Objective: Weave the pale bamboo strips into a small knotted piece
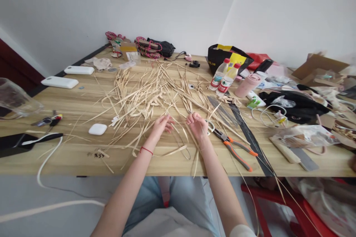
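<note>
Many pale, dry straw strips (130, 92) lie in a loose, tangled heap across the middle of the table. At the near side of the heap, my left hand (161, 125) has its thumb and index finger pinched together on a thin straw strip, with its other fingers loosely curled. My right hand (198, 124) is a short way to the right, fingers curled in, seemingly on a thin strand that spans the gap between the hands. Bent strips loop below both hands. Orange-and-grey-handled pliers (235, 148) and partly covered scissors (210, 126) lie beside my right hand.
Two red-capped bottles (224, 79), a pink tumbler (248, 86) and a black-and-yellow bag (228, 59) stand at the back right. A white case (98, 129) lies to the left, near a black device (16, 145) with a white cable. Bags and boxes crowd the right side.
</note>
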